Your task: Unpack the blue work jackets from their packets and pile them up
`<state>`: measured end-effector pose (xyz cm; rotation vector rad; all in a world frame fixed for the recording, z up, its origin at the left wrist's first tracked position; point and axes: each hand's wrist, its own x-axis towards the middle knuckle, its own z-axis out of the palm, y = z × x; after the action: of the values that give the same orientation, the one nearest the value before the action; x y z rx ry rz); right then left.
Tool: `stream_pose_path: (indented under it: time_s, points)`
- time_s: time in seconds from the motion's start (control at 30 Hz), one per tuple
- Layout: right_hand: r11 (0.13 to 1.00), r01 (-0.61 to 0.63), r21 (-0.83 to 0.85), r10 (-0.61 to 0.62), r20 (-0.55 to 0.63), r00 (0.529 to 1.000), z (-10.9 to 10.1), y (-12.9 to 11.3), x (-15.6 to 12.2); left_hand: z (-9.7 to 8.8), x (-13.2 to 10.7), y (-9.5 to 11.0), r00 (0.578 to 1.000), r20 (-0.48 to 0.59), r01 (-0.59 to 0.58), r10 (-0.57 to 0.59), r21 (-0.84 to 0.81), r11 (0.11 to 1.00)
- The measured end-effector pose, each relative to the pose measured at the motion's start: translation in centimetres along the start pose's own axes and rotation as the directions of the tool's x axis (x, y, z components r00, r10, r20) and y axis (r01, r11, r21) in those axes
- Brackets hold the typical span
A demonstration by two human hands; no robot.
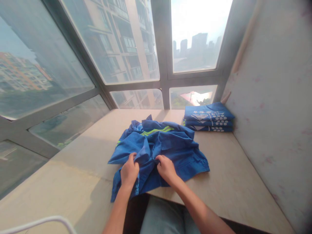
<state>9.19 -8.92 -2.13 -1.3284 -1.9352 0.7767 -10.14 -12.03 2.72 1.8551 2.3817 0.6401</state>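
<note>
A crumpled blue jacket [175, 152] with yellow-green stripes lies spread on the pale ledge, its lower edge reaching the ledge's front. My left hand [130, 170] pinches the cloth left of the middle, fingers closed and partly hidden in the folds. Close by on the right, my right hand [166, 167] grips another edge of the same garment near its centre. Elastic gathers show at the jacket's right end, and white print peeks out beneath my left wrist.
A stack of folded blue garments [208, 117] with white print sits at the back right, against the patterned wall [270, 130]. Framed windows [164, 58] border the ledge [80, 162] at the back and left. A white curved rail or cable [48, 219] shows at lower left.
</note>
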Motion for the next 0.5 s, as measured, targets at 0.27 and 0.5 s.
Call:
stream_pose_path:
  time_s: [0.27, 0.5]
  points:
    - [0.875, 0.008, 0.484, 0.003, -0.024, 1.000, -2.2, 1.2, 0.5, 1.6, -2.9, 5.2, 0.887, -0.147, -0.451, 0.437, -0.082, 0.889]
    - [0.653, -0.234, 0.720, 0.167, 0.165, 0.972, -3.1, 3.0, 0.2, 5.9, -3.0, 4.8, 0.988, 0.023, -0.131, 0.152, -0.400, 0.907]
